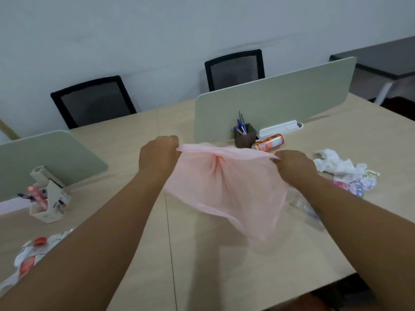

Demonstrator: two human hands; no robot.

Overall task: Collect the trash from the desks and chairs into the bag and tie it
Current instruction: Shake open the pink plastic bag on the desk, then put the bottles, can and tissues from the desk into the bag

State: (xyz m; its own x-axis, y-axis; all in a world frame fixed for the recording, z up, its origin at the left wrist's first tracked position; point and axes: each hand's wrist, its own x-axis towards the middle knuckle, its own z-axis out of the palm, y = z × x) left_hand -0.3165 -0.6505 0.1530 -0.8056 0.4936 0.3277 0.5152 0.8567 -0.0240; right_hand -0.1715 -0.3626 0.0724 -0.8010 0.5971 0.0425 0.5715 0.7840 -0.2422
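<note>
A thin pink plastic bag (pixel 226 187) hangs stretched above the desk between my two hands. My left hand (pixel 158 156) grips its left top edge and my right hand (pixel 294 164) grips its right top edge. Trash lies on the desk: a red drink can (pixel 268 142) on its side behind the bag, crumpled white tissue (pixel 336 164) and colourful wrappers (pixel 357 187) to the right, and a clear plastic bottle (pixel 303 207) partly hidden under my right forearm. At the lower left lies a crumpled red and white packet (pixel 31 257).
The light wooden desk (pixel 202 265) carries two grey-green dividers (pixel 276 102) (pixel 51 158), a dark pen cup (pixel 244 135), a white power strip (pixel 280 129) and a white pen organiser (pixel 49 203). Two black mesh chairs (pixel 92 102) (pixel 234 69) stand behind it.
</note>
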